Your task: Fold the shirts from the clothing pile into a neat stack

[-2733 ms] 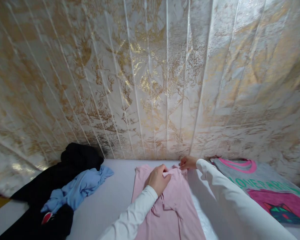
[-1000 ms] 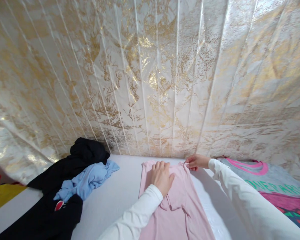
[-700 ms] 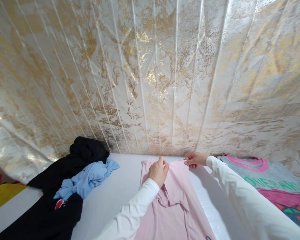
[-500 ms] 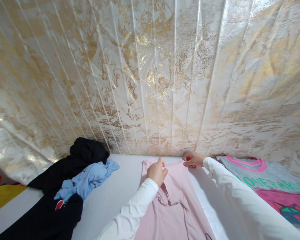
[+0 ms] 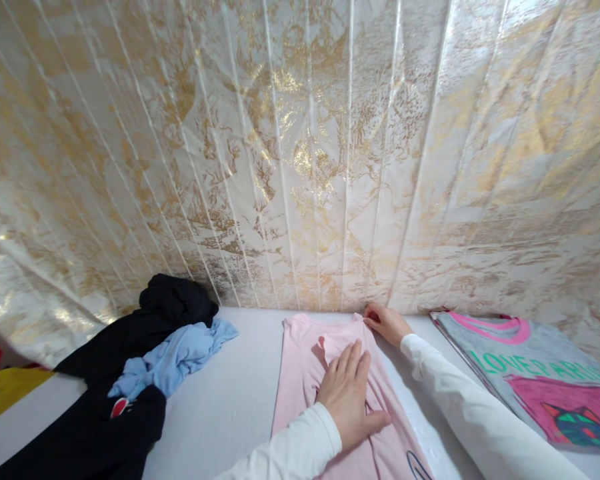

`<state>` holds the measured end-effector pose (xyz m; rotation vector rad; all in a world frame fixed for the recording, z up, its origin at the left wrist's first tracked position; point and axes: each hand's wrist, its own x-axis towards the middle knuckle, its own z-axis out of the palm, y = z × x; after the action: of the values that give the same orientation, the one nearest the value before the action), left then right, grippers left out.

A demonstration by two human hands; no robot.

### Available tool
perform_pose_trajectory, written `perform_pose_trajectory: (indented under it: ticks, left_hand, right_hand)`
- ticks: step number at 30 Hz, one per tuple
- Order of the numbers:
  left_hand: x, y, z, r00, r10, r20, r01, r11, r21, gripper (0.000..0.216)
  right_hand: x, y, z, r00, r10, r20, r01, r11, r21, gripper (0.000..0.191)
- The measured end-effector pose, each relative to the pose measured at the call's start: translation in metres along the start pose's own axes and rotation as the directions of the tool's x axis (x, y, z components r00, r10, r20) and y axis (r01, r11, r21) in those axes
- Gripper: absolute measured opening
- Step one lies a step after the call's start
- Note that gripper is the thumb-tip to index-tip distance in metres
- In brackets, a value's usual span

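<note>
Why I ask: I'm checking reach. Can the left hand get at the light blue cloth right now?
Probably yes: the left hand is open on the pink garment, and only white surface separates that from the light blue cloth.

One left hand (image 5: 347,403), one right hand (image 5: 389,325), one pink shirt (image 5: 300,363), one grey printed T-shirt (image 5: 545,393), one light-blue garment (image 5: 173,360); black clothing (image 5: 95,437), number unclear.
</note>
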<state>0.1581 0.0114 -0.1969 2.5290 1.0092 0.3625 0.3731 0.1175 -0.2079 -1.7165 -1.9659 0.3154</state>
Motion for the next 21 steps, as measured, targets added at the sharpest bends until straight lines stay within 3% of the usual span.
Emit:
perform_pose_trajectory:
  ticks: [2,4,8,11,15,21]
  left_hand:
    - [0.000,-0.001,-0.001,0.999,-0.032,0.033,0.034,0.998,-0.049,0.103]
    - [-0.001,-0.003,-0.010,1.000,-0.025,0.015,0.027,0.995,-0.094,0.099]
    - [-0.007,-0.013,-0.034,0.989,0.135,-0.053,-0.140,0.985,-0.104,0.032]
    - [-0.010,-0.023,-0.044,0.981,0.191,-0.040,-0.191,0.982,0.002,0.013]
    - [-0.009,-0.026,-0.048,0.981,0.194,-0.005,-0.191,0.967,0.167,0.005]
    - [-0.010,-0.013,-0.063,0.979,0.204,0.031,-0.201,0.914,0.354,0.004]
  right_hand:
    - [-0.001,-0.005,0.000,0.999,-0.006,-0.045,0.006,1.000,-0.002,0.007]
    - [-0.008,-0.014,-0.003,0.995,-0.025,-0.092,0.026,1.000,0.005,0.013]
    - [-0.046,-0.038,-0.009,0.985,-0.098,-0.144,0.103,0.994,0.031,0.024]
    - [-0.080,-0.049,-0.006,0.975,-0.164,-0.149,0.171,0.985,0.036,0.030]
    - [-0.103,-0.050,0.005,0.976,-0.216,-0.020,0.214,0.974,-0.075,0.039]
    - [-0.103,-0.042,0.010,0.975,-0.160,0.156,0.200,0.935,-0.292,0.051]
